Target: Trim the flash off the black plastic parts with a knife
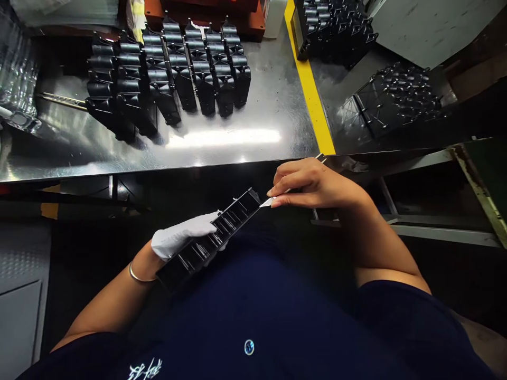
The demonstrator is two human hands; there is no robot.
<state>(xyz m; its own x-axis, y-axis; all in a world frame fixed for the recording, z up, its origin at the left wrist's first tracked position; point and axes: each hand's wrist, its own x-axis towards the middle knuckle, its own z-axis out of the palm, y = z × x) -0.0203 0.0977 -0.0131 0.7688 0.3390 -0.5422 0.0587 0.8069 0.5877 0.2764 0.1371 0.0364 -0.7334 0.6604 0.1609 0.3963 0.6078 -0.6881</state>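
Observation:
My left hand [190, 232], in a white glove, is closed around a long black plastic part [237, 211] with a row of ribbed compartments along its open side. The part slants up to the right in front of my dark blue shirt. In my bare right hand [303, 182], the fingers pinch a slim craft knife [266, 202]. Its pale pointed blade is at the upper right end of the part, touching or very close to the edge. Most of the knife's handle is hidden by my fingers, and its rear end pokes out behind the hand.
Several similar black plastic parts [182, 68] stand in a row on the metal table [269, 89]. A yellow stripe [311, 95] crosses the tabletop. More black parts [336, 26] are stacked beyond it. Clear plastic packaging [16, 74] lies at the left, and an orange-red bin [253, 24] at the back.

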